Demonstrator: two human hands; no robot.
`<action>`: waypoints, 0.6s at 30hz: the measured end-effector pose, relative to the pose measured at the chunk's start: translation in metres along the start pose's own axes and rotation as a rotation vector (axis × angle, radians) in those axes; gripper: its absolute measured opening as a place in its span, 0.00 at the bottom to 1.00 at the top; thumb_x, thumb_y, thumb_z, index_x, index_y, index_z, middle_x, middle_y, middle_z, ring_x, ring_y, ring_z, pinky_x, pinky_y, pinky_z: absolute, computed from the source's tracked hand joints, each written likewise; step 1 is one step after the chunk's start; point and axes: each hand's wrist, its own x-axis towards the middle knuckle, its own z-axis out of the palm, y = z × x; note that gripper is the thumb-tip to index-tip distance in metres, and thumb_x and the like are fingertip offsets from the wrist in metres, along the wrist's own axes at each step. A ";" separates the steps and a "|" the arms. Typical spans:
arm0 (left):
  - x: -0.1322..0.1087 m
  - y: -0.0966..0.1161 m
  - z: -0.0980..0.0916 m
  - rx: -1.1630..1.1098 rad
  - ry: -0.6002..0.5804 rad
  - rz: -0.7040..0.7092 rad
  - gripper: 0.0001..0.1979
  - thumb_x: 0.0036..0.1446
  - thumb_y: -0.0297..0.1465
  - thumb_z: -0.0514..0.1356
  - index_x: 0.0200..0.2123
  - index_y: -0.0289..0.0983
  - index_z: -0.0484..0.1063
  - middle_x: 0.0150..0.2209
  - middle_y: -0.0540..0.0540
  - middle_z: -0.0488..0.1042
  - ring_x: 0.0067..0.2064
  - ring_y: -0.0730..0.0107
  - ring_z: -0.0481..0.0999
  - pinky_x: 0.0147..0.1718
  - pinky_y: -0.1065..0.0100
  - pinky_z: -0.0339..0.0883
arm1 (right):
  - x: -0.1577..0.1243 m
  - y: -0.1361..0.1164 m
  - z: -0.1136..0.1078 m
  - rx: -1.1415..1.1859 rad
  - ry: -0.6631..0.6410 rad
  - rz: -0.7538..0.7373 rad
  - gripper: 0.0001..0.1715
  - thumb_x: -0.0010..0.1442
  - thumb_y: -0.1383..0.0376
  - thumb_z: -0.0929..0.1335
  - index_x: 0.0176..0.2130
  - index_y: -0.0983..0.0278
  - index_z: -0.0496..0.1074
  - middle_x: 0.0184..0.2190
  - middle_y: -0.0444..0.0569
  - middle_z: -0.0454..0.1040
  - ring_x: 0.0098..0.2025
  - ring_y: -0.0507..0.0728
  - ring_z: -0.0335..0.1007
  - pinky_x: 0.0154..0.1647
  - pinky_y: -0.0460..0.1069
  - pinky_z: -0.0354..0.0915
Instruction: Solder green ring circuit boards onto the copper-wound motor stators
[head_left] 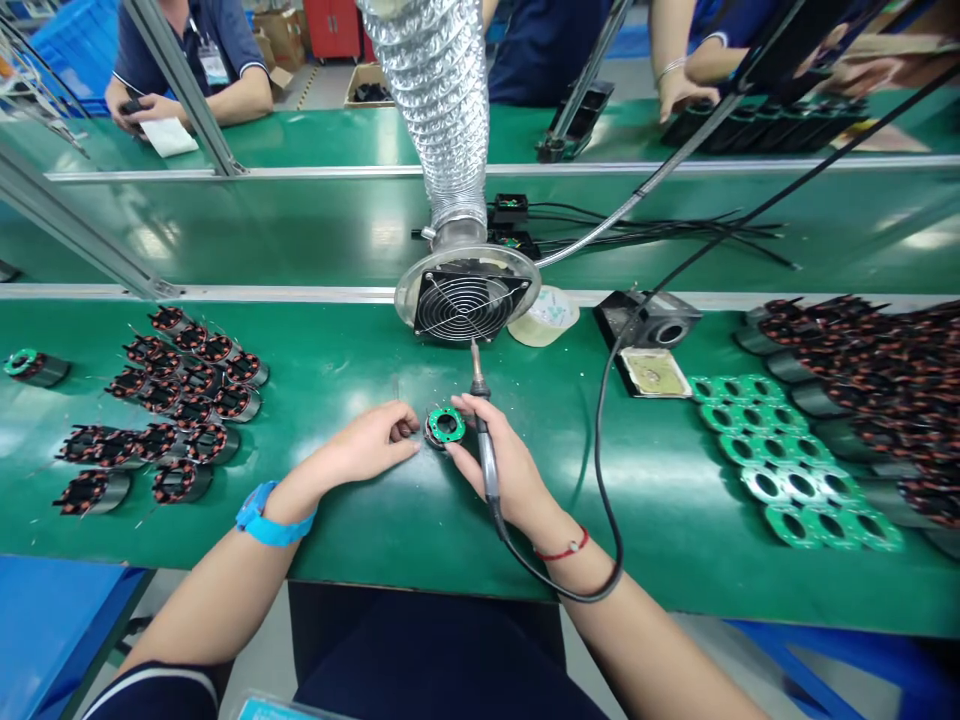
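Bright, even overhead light fills the scene and leaves pale glare patches on the glossy green bench (337, 540) and the belt (300, 230) behind it. Shadows under the left hand (371, 445) and right hand (510, 470) are faint and soft. The centre, around the soldering iron (486, 450), is sharp. Wide-angle distortion bends the edges and smears the coils (885, 360) at far right.

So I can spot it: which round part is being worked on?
Find the grey fan mid-bench. Below it, between the left hand and the right hand with its soldering iron, sits one round part. Unlike the heaped coils, it's alone, green-ringed.
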 end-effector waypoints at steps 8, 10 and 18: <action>0.004 0.013 0.007 -0.139 0.162 -0.015 0.02 0.54 0.27 0.56 0.30 0.35 0.68 0.28 0.51 0.70 0.30 0.73 0.67 0.30 0.72 0.59 | 0.003 -0.005 0.001 -0.140 0.028 -0.082 0.31 0.59 0.64 0.67 0.59 0.60 0.56 0.46 0.55 0.71 0.45 0.62 0.69 0.46 0.60 0.69; 0.006 0.013 0.011 -0.214 0.176 -0.030 0.02 0.54 0.28 0.57 0.30 0.35 0.68 0.28 0.51 0.71 0.30 0.74 0.68 0.30 0.72 0.60 | 0.003 -0.010 0.001 -0.179 0.022 -0.124 0.31 0.59 0.64 0.67 0.60 0.60 0.56 0.48 0.56 0.71 0.47 0.63 0.67 0.46 0.61 0.68; 0.006 0.012 0.015 -0.257 0.196 -0.029 0.03 0.55 0.28 0.56 0.30 0.35 0.69 0.28 0.51 0.71 0.30 0.74 0.68 0.30 0.73 0.60 | 0.003 -0.020 -0.003 -0.237 0.018 -0.318 0.30 0.59 0.71 0.65 0.59 0.60 0.57 0.47 0.53 0.75 0.53 0.62 0.65 0.50 0.60 0.64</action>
